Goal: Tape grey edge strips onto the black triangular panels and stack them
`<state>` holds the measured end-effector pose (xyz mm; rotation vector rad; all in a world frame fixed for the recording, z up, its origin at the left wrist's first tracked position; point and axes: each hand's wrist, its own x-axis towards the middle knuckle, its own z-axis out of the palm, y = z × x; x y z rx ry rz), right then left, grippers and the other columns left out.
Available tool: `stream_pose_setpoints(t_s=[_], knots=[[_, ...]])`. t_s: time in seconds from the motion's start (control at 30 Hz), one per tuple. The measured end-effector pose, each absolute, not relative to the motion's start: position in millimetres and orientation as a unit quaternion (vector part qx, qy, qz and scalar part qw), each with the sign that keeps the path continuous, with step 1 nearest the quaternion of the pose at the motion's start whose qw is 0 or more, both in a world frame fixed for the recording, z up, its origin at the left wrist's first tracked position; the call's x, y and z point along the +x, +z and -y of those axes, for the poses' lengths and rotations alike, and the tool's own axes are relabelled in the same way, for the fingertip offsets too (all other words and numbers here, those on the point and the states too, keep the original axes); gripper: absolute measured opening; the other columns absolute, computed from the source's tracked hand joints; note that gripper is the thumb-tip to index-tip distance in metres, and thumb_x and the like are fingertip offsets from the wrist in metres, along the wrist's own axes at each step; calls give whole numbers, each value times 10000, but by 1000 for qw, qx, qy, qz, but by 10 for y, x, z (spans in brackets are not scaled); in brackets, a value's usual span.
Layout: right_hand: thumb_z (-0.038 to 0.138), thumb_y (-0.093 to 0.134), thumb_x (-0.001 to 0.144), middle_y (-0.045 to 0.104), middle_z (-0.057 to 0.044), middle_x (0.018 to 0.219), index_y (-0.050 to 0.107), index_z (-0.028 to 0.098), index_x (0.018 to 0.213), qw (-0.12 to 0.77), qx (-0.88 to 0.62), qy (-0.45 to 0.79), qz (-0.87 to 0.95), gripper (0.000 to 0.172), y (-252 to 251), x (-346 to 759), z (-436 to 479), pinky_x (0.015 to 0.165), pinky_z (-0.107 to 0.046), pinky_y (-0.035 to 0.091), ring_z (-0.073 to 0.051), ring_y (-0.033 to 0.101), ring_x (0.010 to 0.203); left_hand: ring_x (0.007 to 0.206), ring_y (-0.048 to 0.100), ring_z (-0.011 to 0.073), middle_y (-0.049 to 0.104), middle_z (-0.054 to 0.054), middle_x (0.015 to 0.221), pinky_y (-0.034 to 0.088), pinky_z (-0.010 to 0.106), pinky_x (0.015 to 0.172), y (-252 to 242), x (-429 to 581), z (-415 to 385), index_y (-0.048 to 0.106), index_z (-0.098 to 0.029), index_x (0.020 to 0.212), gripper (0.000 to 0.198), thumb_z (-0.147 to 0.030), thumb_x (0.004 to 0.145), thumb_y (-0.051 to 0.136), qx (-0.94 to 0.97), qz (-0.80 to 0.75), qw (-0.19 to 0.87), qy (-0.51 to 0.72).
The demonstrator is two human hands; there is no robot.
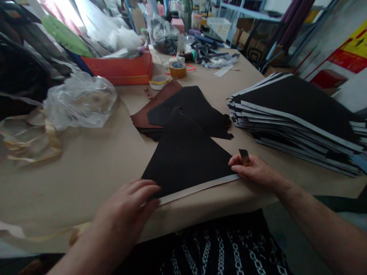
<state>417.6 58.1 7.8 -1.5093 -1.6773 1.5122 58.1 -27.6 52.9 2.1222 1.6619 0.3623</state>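
Observation:
A black sheet of material [189, 152], with a pale strip [197, 190] along its near edge, lies at the table's front. My left hand [129, 210] is closed at its near left corner, thumb and fingers pinching the edge; the hand is slightly blurred. At the right corner my right hand [255, 170] pinches the sheet's edge. A small flat blade [244, 156] sticks up from between the right fingers, its lower part hidden in the hand. Beyond the sheet, and partly under it, lie more dark pieces [183, 95] and a reddish-brown piece [151, 105].
A tall stack of black sheets with pale edges [298, 110] stands at right. Tape rolls [177, 70], a red box [123, 68] and clear plastic bags [83, 99] are farther back and left. The brown-covered table's [100, 168] front edge runs close to my lap.

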Motion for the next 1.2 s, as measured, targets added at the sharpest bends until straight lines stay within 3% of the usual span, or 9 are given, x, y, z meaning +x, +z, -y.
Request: stream_pose_setpoints(t_s=[0.1, 0.27, 0.5, 0.67, 0.77, 0.83, 0.97, 1.07, 1.2], knots=[[305, 641, 745, 637, -25, 829, 665, 172, 931, 182, -536, 514, 645, 230, 56, 4202, -573, 703, -273, 436, -147, 568, 760, 986, 584, 253, 657, 94, 1002, 463, 417, 909, 475, 1448, 56, 668, -189, 924, 189, -238, 861, 496, 817, -532, 213, 60], [260, 622, 764, 557, 14, 720, 672, 196, 989, 153, -496, 465, 717, 239, 1, 4182, -557, 619, -244, 415, -116, 521, 655, 819, 608, 281, 625, 117, 903, 497, 424, 714, 410, 1990, -90, 622, -161, 913, 135, -205, 840, 516, 820, -554, 132, -56], [189, 594, 777, 603, -19, 791, 680, 192, 1034, 139, -463, 379, 789, 271, -12, 4112, -525, 624, -256, 407, -122, 528, 665, 724, 632, 242, 676, 87, 785, 489, 383, 687, 497, 2039, -183, 612, -168, 836, 124, -115, 816, 502, 811, -550, 156, -121], [194, 610, 786, 576, -7, 761, 672, 190, 1023, 132, -438, 385, 802, 245, -10, 4136, -532, 610, -248, 400, -116, 521, 649, 715, 628, 234, 655, 75, 769, 476, 362, 648, 571, 2081, -129, 591, -187, 812, 122, -140, 843, 483, 818, -556, 119, -89], [149, 589, 792, 560, 1, 745, 647, 177, 849, 158, -411, 376, 815, 87, -36, 4167, -511, 589, -225, 386, -96, 508, 629, 697, 606, 210, 618, 48, 738, 470, 340, 633, 604, 2102, 3, 553, -196, 800, 128, -86, 801, 486, 836, -539, 79, -68], [106, 555, 798, 550, 3, 733, 597, 168, 755, 188, -396, 339, 833, 87, -71, 4184, -473, 591, -221, 376, -94, 503, 635, 657, 584, 196, 600, 28, 718, 470, 332, 615, 613, 2113, 98, 526, -200, 783, 151, -54, 766, 494, 853, -513, 65, -63], [83, 503, 825, 544, -13, 757, 569, 163, 799, 230, -356, 263, 867, 107, -143, 4208, -372, 602, -230, 370, -114, 519, 682, 605, 558, 199, 584, 14, 697, 481, 349, 583, 558, 2119, 260, 496, -206, 763, 171, -37, 737, 509, 879, -473, 49, -35], [79, 492, 834, 535, -18, 759, 543, 163, 798, 246, -346, 247, 871, 105, -169, 4222, -327, 600, -231, 373, -120, 517, 688, 628, 573, 208, 601, 16, 710, 490, 361, 604, 479, 2124, 317, 513, -203, 759, 137, -70, 754, 548, 883, -464, 76, -18], [48, 509, 800, 539, -12, 774, 508, 172, 795, 259, -362, 265, 855, 124, -162, 4240, -313, 615, -229, 388, -119, 522, 701, 650, 589, 189, 633, 26, 724, 471, 313, 608, 429, 2135, 236, 562, -184, 722, 119, -246, 820, 590, 832, -515, 207, 24]])
